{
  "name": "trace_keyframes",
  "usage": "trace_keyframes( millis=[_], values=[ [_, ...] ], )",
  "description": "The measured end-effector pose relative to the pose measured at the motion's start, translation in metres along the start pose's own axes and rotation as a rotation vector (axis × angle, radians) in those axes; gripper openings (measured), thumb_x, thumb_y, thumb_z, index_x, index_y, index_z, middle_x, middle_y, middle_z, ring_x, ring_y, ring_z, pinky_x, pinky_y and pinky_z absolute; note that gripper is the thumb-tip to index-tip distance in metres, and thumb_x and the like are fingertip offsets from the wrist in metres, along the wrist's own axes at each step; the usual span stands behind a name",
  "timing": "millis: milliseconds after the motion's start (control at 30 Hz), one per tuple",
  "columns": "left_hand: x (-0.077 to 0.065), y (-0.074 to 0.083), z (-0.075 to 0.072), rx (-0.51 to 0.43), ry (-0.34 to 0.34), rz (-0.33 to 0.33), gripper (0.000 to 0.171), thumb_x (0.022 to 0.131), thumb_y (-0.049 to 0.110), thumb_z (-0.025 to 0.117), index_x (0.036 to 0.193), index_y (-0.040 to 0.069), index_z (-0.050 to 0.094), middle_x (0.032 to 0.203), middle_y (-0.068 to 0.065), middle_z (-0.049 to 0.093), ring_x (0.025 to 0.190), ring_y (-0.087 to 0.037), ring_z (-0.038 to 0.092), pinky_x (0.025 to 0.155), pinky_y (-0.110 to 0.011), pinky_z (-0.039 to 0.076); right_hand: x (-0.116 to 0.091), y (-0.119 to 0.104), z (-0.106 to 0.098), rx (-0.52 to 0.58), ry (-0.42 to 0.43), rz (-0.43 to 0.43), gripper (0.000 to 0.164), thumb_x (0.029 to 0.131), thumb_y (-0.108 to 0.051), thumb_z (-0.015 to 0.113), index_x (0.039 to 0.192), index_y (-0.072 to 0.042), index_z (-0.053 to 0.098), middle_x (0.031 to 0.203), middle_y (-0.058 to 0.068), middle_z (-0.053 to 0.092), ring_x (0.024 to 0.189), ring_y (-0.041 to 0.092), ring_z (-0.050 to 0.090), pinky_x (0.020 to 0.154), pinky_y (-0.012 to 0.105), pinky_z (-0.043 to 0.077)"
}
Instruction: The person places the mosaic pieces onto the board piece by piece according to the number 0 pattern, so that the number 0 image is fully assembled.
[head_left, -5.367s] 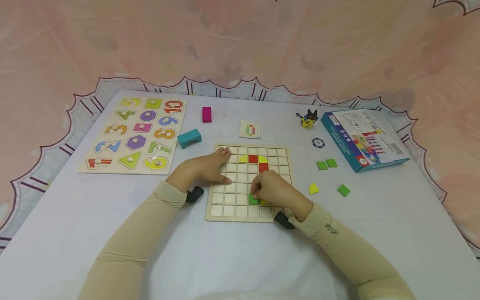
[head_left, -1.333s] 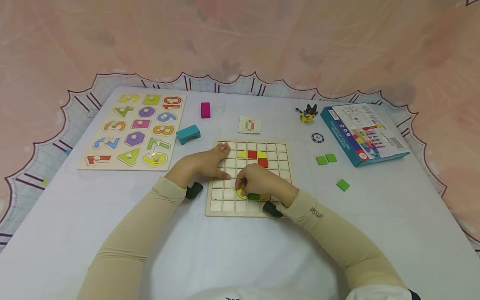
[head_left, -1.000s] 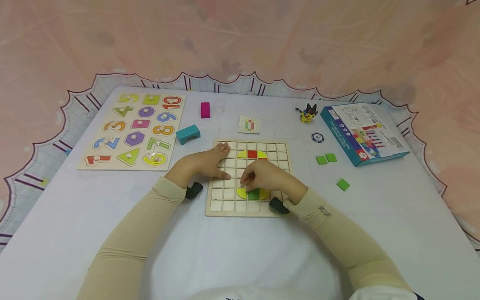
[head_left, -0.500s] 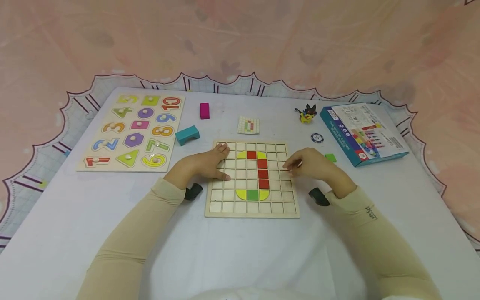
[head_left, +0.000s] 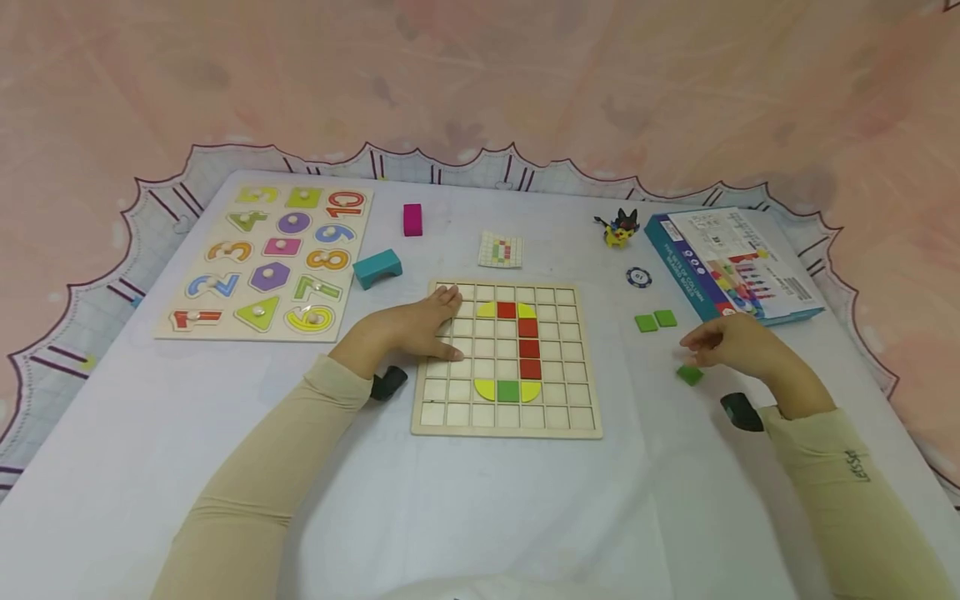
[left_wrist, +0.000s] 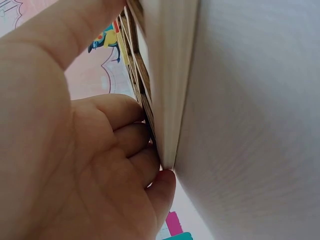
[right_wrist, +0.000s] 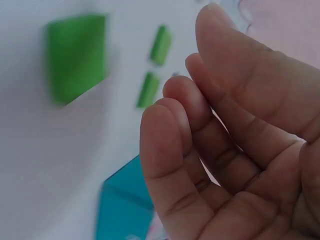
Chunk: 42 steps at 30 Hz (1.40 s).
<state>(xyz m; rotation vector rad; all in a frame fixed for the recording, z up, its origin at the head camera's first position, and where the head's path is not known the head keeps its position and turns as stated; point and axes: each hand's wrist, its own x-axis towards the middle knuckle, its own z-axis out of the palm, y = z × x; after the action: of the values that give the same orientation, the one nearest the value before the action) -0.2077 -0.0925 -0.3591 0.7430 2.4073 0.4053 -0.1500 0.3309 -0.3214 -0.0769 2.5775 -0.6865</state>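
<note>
My left hand rests spread on the left edge of a wooden grid board; the left wrist view shows its fingers along the board's rim. Inside the grid lie several red square tiles, yellow quarter-round tiles and a green square tile. To the right of the board, my right hand hovers over a loose green square tile. In the right wrist view that green tile is apart from the loosely bent fingers, which hold nothing.
Two more green tiles lie near a poker chip. Behind are a toy figure, a blue box and a small pattern card. A number puzzle, a teal block and a magenta block stand left.
A yellow quarter-round tile has gone from the table into the grid, left of the green tile. My right hand then moved right, off the board, to the loose green tile. My left hand stayed.
</note>
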Motion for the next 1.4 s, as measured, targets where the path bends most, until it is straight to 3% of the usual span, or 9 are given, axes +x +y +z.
trace_keyframes(
  millis=[67,200,333,533,900,1400],
  values=[
    [0.000,0.000,0.000,0.001,-0.001,0.000,0.093,0.086,0.041,0.062,0.147,0.001,0.004,0.155,-0.013,-0.006,0.142,-0.024,-0.008,0.116,-0.040,0.004,-0.001,0.009,0.002,0.005,-0.008,0.016,0.037,0.084,-0.021,0.066,0.114,0.002,0.062,0.108,0.018,0.064,0.096,0.027,0.053,0.082,0.048,0.045],
    [-0.001,0.000,0.000,0.003,-0.002,0.001,0.093,0.086,0.041,0.061,0.147,0.001,0.004,0.155,-0.013,-0.006,0.142,-0.025,-0.009,0.116,-0.040,0.004,0.003,0.023,0.011,-0.002,0.000,0.014,0.043,0.081,-0.027,0.069,0.113,0.002,0.063,0.099,0.013,0.064,0.091,0.024,0.051,0.078,0.039,0.045],
    [0.000,0.000,0.000,0.004,-0.002,-0.002,0.093,0.086,0.041,0.062,0.147,0.001,0.004,0.155,-0.012,-0.005,0.142,-0.025,-0.009,0.116,-0.039,0.003,0.005,0.027,0.020,0.005,0.032,0.012,0.040,0.079,-0.022,0.072,0.109,0.003,0.064,0.089,0.007,0.058,0.084,0.020,0.048,0.071,0.028,0.041],
    [0.000,0.001,0.000,0.005,-0.001,0.007,0.094,0.086,0.041,0.062,0.147,0.001,0.004,0.155,-0.013,-0.006,0.142,-0.026,-0.008,0.116,-0.040,0.004,0.003,0.024,0.027,0.025,0.066,-0.005,0.034,0.076,-0.014,0.072,0.102,0.005,0.062,0.086,0.007,0.056,0.080,0.019,0.048,0.069,0.027,0.040],
    [0.001,0.000,-0.001,0.010,-0.004,0.011,0.094,0.085,0.042,0.062,0.147,0.001,0.003,0.154,-0.013,-0.006,0.142,-0.026,-0.008,0.116,-0.041,0.004,0.008,0.005,0.028,-0.004,0.052,-0.008,0.029,0.076,-0.012,0.072,0.099,0.002,0.063,0.087,0.009,0.057,0.085,0.023,0.048,0.072,0.029,0.040],
    [0.001,-0.002,0.000,0.009,-0.004,0.005,0.094,0.085,0.043,0.061,0.147,0.002,0.002,0.155,-0.013,-0.006,0.142,-0.025,-0.009,0.116,-0.040,0.003,0.032,-0.044,0.031,0.007,0.027,-0.113,0.018,0.077,-0.005,0.070,0.093,0.001,0.066,0.087,0.009,0.063,0.081,0.020,0.053,0.070,0.027,0.043]
  ],
)
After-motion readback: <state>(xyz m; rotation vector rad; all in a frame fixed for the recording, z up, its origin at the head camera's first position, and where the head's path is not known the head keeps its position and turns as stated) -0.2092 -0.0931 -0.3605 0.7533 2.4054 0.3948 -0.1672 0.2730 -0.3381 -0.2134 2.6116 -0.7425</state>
